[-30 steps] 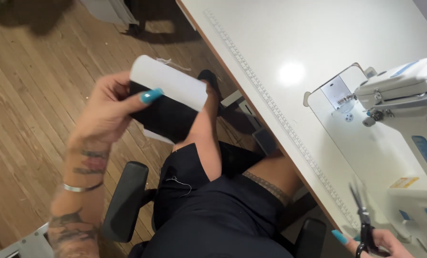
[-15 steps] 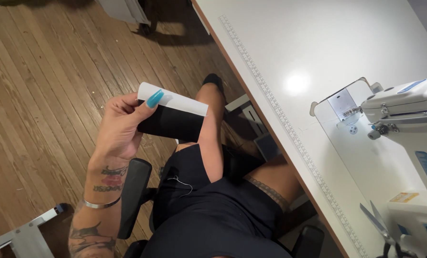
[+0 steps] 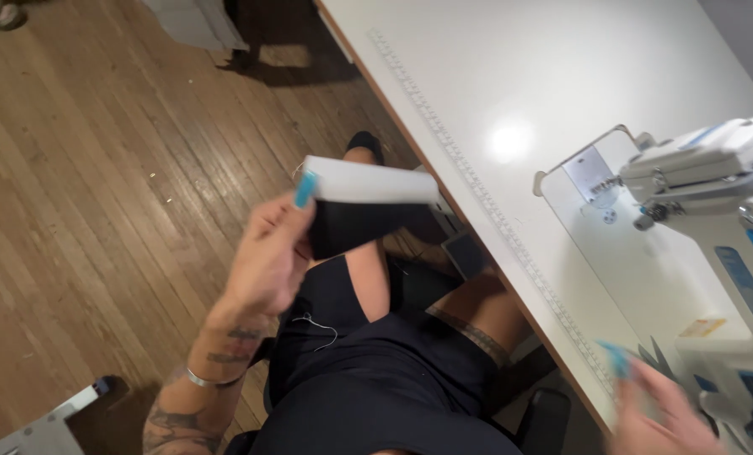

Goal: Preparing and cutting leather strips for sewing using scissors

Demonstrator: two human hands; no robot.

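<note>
Left hand pinching a black-and-white fabric piece, held over the lap just beside the worktop edge. Open wooden floor leftward. Right hand blurred beside scissors; grip impossible to tell. Sewing machine crowding the right side.

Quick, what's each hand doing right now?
Left hand: closed on a black and white fabric piece.
Right hand: blurred beside the scissors; grip cannot be told.

Single head-worn view — steeply downward, close over lap and table edge
</note>
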